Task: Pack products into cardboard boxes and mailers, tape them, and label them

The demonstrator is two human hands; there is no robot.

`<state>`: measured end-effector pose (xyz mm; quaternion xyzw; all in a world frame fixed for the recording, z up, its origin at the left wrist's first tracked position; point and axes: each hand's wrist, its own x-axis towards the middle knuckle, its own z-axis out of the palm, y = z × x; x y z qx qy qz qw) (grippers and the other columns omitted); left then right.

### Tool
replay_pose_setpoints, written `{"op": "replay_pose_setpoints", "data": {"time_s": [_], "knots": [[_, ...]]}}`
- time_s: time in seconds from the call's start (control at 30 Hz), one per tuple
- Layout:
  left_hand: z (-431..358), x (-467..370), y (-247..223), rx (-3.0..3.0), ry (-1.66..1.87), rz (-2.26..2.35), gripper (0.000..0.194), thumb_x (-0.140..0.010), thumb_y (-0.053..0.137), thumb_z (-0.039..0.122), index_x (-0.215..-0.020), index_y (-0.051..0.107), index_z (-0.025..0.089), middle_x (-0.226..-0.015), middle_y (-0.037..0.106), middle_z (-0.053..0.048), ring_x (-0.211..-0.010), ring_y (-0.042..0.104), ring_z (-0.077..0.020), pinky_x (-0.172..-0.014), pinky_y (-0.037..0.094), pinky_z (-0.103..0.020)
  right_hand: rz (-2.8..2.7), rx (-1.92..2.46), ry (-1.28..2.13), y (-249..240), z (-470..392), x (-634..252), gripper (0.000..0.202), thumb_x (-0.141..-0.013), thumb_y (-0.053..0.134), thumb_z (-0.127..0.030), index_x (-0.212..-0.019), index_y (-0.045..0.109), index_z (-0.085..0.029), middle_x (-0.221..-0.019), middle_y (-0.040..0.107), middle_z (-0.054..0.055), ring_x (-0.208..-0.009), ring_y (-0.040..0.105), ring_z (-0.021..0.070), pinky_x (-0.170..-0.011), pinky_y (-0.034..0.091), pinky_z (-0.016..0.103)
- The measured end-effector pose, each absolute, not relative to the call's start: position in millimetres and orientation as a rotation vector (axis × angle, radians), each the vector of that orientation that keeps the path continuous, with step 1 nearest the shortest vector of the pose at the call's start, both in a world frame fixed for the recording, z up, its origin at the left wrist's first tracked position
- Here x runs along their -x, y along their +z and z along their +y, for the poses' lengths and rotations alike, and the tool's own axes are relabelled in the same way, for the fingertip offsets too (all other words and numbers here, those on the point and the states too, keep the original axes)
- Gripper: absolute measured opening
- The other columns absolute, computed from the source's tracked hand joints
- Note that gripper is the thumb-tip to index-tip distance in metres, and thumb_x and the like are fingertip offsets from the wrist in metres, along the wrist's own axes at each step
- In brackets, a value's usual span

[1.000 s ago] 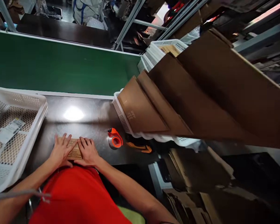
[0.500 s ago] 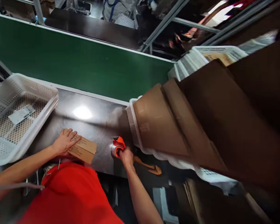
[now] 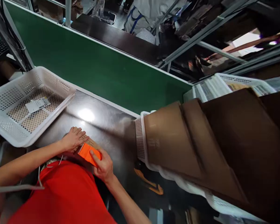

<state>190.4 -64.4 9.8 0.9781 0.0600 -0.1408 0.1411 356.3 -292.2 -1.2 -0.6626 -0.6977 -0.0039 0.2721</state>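
A small cardboard box [image 3: 91, 142] with printed lines lies at the near edge of the metal table, in front of my red clothing. My left hand [image 3: 74, 139] rests on its left part, fingers stretched out flat over the top. My right hand [image 3: 104, 165] is closed around an orange tape dispenser [image 3: 86, 153], thumb on its side. The dispenser is against or just over the box and covers much of it; whether the tape touches the cardboard is hidden.
A white perforated basket [image 3: 53, 123] holding a labelled packet [image 3: 38, 105] stands left on the metal table [image 3: 102, 124]. Beyond runs a green conveyor belt [image 3: 107, 71]. Large cardboard sheets [image 3: 168, 140] in a white basket [image 3: 140, 138] crowd the right. An orange-brown strip [image 3: 146, 179] lies near them.
My right hand has carried the tape dispenser leftward from the table onto or over the box. My left hand stays on the box. The view has shifted, so the surroundings sit further right.
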Motion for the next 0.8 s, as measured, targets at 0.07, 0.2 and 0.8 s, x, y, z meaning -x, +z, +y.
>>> {"op": "replay_pose_setpoints", "data": {"time_s": [0.07,0.2,0.8], "knots": [[-66.2,-188.4,4.3,-2.798,-0.352,0.184,0.116,-0.066,0.092,0.035,-0.169,0.037,0.028,-0.168,0.043,-0.022,-0.149,0.039,-0.0512,-0.118,0.03,-0.07,-1.908,1.789,-0.014,-0.8,-292.1,-357.2,0.084,-0.075,0.056,-0.012,-0.157,0.053,-0.03,-0.13,0.059,0.014,-0.108,0.065,0.0283,-0.085,0.062,0.042],[-70.1,-186.0,-7.3,-2.721,-0.248,0.213,0.12,-0.06,0.094,0.03,-0.168,0.04,0.028,-0.168,0.045,-0.021,-0.15,0.039,-0.0523,-0.121,0.027,-0.071,-1.934,1.72,0.05,9.4,-299.6,-369.9,0.085,-0.078,0.055,-0.013,-0.161,0.049,-0.032,-0.132,0.057,0.014,-0.107,0.064,0.0278,-0.085,0.062,0.042],[-143.1,-175.6,26.6,-1.291,0.156,1.057,0.05,-0.101,0.046,0.052,-0.116,0.076,0.015,-0.109,0.078,-0.011,-0.097,0.073,-0.0243,-0.078,0.058,-0.032,-2.026,1.798,-0.027,0.7,-303.4,-381.4,0.078,-0.08,0.055,-0.014,-0.156,0.054,-0.032,-0.13,0.057,0.014,-0.106,0.067,0.0274,-0.083,0.063,0.038]]}}
